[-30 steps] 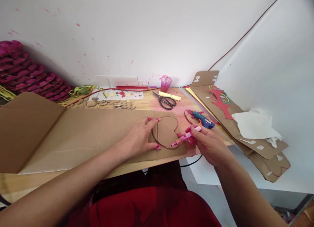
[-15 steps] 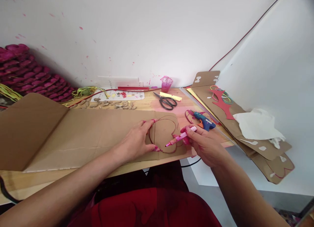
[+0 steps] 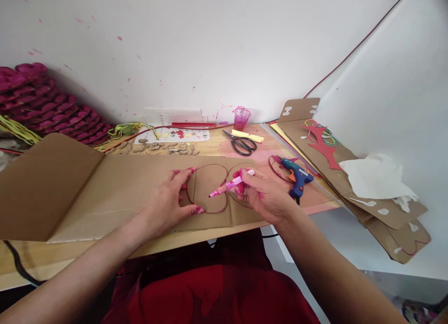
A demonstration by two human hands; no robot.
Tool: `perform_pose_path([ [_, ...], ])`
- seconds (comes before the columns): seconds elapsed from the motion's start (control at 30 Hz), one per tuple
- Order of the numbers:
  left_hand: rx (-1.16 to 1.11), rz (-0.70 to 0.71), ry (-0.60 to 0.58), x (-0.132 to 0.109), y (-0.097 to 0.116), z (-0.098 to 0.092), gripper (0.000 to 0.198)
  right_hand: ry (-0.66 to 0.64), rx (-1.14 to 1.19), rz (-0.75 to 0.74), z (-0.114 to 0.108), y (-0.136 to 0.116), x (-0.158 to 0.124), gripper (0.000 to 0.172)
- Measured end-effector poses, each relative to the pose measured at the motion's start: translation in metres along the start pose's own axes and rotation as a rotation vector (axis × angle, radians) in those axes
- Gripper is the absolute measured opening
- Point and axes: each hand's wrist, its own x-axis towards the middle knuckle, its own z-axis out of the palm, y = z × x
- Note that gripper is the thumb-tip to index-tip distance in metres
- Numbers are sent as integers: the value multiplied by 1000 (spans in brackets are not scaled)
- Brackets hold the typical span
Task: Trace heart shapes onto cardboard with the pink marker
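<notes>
My left hand (image 3: 167, 203) spans the left side of a round cardboard disc (image 3: 207, 188) with a dark edge, thumb at its lower rim and fingertips at its upper rim. The disc lies on a long flattened cardboard sheet (image 3: 119, 186). Pinched in my right hand (image 3: 268, 195) is a pink-stained marker (image 3: 229, 185), its dark tip pointing left over the disc, seemingly just above it. To the disc's right, a curved drawn outline (image 3: 240, 165) shows on the sheet, partly behind my right hand. Pink stains mark the fingertips of both hands.
Behind the sheet lie black-handled scissors (image 3: 244, 145), a stained plastic cup (image 3: 241, 118) and scattered peanuts (image 3: 175, 149). A blue glue gun (image 3: 297, 176) rests right, over another round piece. Cut cardboard (image 3: 346, 188) leans beside the wall. Pink layered work (image 3: 45, 104) stands left.
The disc has slid left over the sheet with my left hand, uncovering more of the drawn outline. My right hand and the marker have moved left too. The view has shifted slightly.
</notes>
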Motion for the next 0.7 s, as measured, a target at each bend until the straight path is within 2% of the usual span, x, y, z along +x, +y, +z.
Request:
perform_pose_path([
  [0.13, 158, 84, 56, -1, -4, 2, 91, 37, 55, 4, -2, -5, 4, 36],
  [0.27, 318, 264, 164, 0, -11, 8, 77, 107, 91, -21, -11, -10, 1, 38],
  [0.37, 385, 341, 176, 2, -12, 12, 65, 116, 113, -28, -15, -10, 1, 39],
  [0.57, 442, 307, 80, 1, 0, 13, 50, 104, 123, -36, -19, -5, 2, 35],
  [0.7, 478, 264, 24, -2, 6, 12, 48, 108, 136, -32, -22, -4, 3, 34],
])
